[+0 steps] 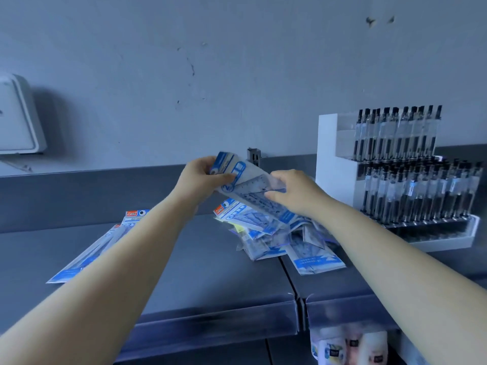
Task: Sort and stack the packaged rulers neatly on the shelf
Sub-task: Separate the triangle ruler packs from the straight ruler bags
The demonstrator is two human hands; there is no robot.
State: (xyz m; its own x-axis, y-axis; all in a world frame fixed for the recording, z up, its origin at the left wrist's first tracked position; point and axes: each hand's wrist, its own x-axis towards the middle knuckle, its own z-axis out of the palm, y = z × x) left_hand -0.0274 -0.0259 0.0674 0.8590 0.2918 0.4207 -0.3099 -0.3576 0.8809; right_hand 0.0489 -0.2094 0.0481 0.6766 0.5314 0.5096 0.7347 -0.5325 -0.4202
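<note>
Left hand [200,180] and right hand [292,192] each pinch one end of a ruler pack [245,180] | lifted above the loose pile [276,233] | long axis slants down-right | sorted stack [102,246] lies leftward on shelf [210,272], nearer left hand.

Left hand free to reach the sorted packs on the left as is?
Probably not yet. The left hand and right hand both grip one ruler pack above the pile. Nothing blocks the way to the sorted packs; it would carry the pack or let go.

Scuffed grey wall [237,75] behind a dark shelf [210,272]; white wall box [18,117] at left.
</note>
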